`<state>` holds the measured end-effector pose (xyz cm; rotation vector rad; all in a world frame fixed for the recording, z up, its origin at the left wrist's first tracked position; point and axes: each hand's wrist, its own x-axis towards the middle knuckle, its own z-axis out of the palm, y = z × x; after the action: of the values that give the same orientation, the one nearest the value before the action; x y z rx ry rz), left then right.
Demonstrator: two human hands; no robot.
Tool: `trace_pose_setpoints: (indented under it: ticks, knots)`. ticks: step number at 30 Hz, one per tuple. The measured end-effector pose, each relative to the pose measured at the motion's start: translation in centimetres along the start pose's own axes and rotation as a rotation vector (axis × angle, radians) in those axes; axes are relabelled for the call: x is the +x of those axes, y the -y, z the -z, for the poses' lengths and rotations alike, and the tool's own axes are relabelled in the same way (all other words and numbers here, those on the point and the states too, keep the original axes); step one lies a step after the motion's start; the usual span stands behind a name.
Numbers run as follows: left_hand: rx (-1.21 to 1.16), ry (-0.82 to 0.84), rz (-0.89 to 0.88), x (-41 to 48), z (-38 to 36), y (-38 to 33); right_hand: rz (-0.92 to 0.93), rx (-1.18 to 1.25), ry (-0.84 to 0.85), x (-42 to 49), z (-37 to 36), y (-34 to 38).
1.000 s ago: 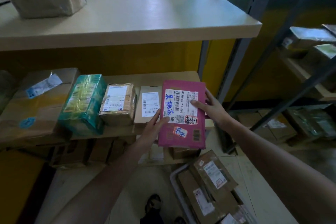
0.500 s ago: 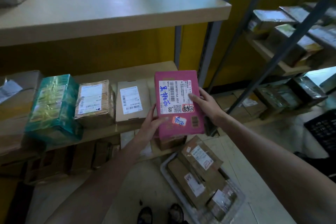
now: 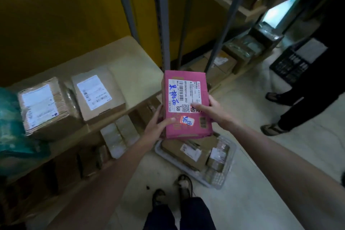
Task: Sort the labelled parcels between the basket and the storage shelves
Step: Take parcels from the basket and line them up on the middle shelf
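A pink parcel (image 3: pixel 186 87) with a white label and blue handwriting is held in front of me, off the shelf edge and above the basket. My left hand (image 3: pixel 158 127) grips its lower left corner, thumb on top. My right hand (image 3: pixel 211 112) grips its right edge, thumb across the label. The grey basket (image 3: pixel 226 173) sits on the floor below with several brown labelled parcels (image 3: pixel 188 153) in it. On the tan storage shelf (image 3: pixel 134 73) to the left lie two brown labelled boxes (image 3: pixel 99 95) (image 3: pixel 43 106) and a teal wrapped parcel (image 3: pixel 9 127).
Grey shelf posts (image 3: pixel 160 24) rise just behind the pink parcel. More parcels fill the lower shelf (image 3: pixel 115 136) and the shelves at the right (image 3: pixel 229 61). Another person's legs (image 3: pixel 302 102) stand at the right by a black crate (image 3: pixel 291 63). My feet (image 3: pixel 184 185) are beside the basket.
The pink parcel has come away from the shelf, toward me and to the right, now over the basket. Both hands still hold it. My view has swung down and right.
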<state>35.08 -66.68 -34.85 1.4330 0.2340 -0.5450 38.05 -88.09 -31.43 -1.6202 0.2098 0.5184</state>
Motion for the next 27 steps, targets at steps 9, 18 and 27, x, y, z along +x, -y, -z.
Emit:
trace_pose_setpoints:
  ticks: [9, 18, 27]
  knots:
    - [0.179, 0.076, 0.182, 1.5, -6.2, 7.4, -0.225, 0.122, -0.239, -4.4, 4.3, -11.8]
    - [0.2, 0.089, 0.37, 6.3, -15.0, 20.3, -0.571, 0.268, -0.169, -7.4, 9.3, -26.5]
    - [0.602, 0.215, 0.305, 14.8, -20.0, 34.1, -0.635, 0.397, -0.468, -2.4, 12.7, -41.3]
